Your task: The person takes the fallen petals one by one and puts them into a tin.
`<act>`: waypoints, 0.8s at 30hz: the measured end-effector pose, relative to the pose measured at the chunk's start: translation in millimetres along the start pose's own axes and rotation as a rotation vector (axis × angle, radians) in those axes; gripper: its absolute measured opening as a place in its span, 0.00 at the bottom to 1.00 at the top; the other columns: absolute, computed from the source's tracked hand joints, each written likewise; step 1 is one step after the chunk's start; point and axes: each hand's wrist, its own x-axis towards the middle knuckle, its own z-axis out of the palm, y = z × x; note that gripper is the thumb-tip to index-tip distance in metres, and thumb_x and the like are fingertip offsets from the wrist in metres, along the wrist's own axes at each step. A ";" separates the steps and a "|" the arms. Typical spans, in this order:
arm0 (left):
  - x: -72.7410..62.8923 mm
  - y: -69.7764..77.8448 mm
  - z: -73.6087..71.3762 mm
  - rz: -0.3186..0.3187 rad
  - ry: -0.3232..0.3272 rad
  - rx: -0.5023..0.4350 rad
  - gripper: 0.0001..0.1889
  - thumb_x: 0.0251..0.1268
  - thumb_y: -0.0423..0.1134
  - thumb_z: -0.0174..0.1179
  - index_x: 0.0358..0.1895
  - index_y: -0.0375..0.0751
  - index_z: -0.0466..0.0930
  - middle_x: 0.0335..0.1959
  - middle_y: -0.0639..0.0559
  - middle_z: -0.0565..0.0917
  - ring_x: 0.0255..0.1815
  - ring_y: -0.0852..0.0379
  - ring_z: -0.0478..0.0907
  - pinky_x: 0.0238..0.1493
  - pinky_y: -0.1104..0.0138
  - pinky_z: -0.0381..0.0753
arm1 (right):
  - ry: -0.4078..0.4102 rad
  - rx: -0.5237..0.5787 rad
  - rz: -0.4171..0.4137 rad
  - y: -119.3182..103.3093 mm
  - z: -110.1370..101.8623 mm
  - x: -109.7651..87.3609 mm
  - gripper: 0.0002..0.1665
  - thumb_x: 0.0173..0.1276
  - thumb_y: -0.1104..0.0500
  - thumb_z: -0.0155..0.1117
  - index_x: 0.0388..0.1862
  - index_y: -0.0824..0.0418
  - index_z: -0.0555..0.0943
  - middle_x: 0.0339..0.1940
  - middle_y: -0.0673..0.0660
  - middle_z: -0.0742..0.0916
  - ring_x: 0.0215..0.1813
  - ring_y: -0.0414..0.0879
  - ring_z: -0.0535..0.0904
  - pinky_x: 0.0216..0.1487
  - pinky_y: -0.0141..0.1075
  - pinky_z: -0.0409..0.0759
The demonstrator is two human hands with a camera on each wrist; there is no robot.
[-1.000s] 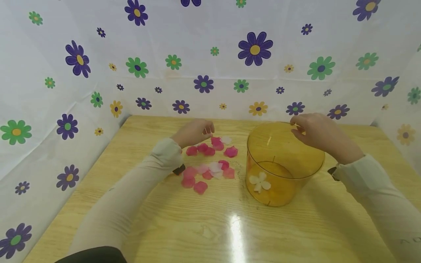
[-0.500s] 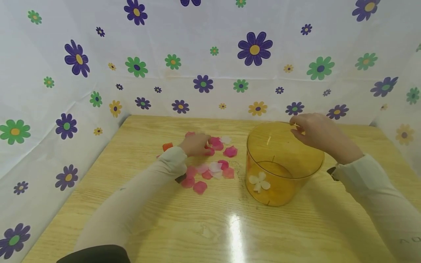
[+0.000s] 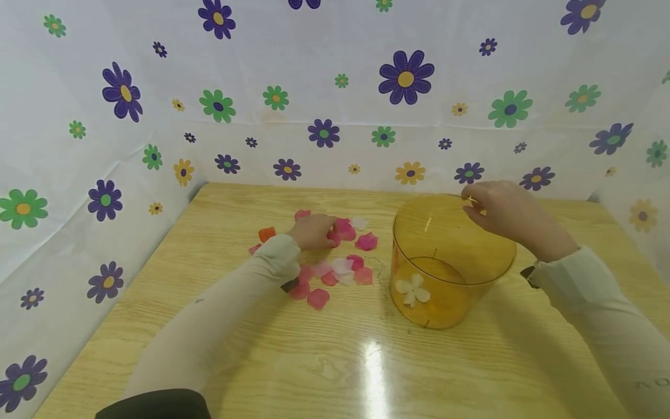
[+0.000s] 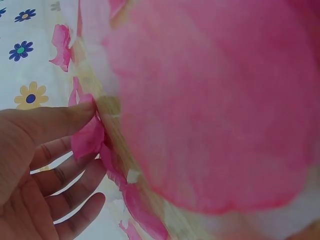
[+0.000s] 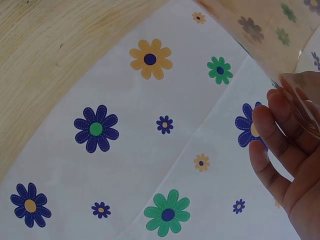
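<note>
Thumb and fingertips of the left hand (image 3: pixel 312 231) pinch a pink petal (image 4: pixel 89 139), the other fingers apart, the sleeved forearm (image 3: pixel 225 314) slanting toward eight o'clock. More petals (image 3: pixel 342 266) lie at this hand's five o'clock; at its three o'clock stands a clear yellow bucket (image 3: pixel 466 284), its rim gripped at one o'clock by the right hand (image 3: pixel 508 209)

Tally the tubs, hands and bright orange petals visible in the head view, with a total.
Tub: 1
Hands: 2 (left hand, right hand)
Bright orange petal: 1
Total: 4
</note>
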 end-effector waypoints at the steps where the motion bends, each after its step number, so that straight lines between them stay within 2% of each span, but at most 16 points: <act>1: 0.0 0.0 -0.2 0.003 0.004 -0.001 0.13 0.58 0.43 0.64 0.43 0.42 0.76 0.34 0.51 0.81 0.36 0.55 0.75 0.38 0.63 0.77 | 0.001 0.000 -0.001 0.1 0.0 0.0 0.07 0.57 0.67 0.65 0.36 0.66 0.80 0.29 0.62 0.87 0.28 0.52 0.84 0.33 0.45 0.83; 9: -0.3 0.4 -2.6 0.007 0.017 -0.069 0.07 0.58 0.40 0.64 0.37 0.43 0.79 0.32 0.52 0.82 0.35 0.55 0.75 0.40 0.65 0.78 | -0.014 0.003 0.010 -0.5 -1.1 0.0 0.07 0.58 0.67 0.65 0.36 0.66 0.80 0.30 0.62 0.87 0.28 0.52 0.84 0.34 0.45 0.83; 16: -0.1 -0.5 -4.7 0.002 0.005 -0.073 0.05 0.60 0.36 0.62 0.38 0.40 0.80 0.33 0.50 0.82 0.36 0.54 0.75 0.42 0.65 0.78 | -0.018 0.001 0.021 -2.3 -1.7 0.4 0.07 0.57 0.67 0.66 0.36 0.66 0.80 0.30 0.62 0.87 0.29 0.52 0.84 0.34 0.45 0.83; 20: -1.4 -0.1 -9.8 -0.004 -0.023 -0.111 0.04 0.60 0.36 0.62 0.36 0.40 0.81 0.32 0.50 0.81 0.35 0.55 0.74 0.41 0.66 0.77 | -0.018 -0.004 0.039 -3.4 -1.3 0.3 0.07 0.57 0.67 0.66 0.36 0.66 0.80 0.30 0.61 0.88 0.29 0.52 0.84 0.34 0.44 0.83; 24: -3.6 -0.4 -17.9 -0.008 -0.021 -0.128 0.02 0.60 0.36 0.61 0.34 0.41 0.81 0.31 0.51 0.81 0.33 0.55 0.74 0.40 0.67 0.76 | -0.019 -0.007 0.049 -4.5 -1.2 0.1 0.07 0.57 0.67 0.66 0.36 0.65 0.80 0.30 0.61 0.88 0.29 0.51 0.84 0.35 0.44 0.83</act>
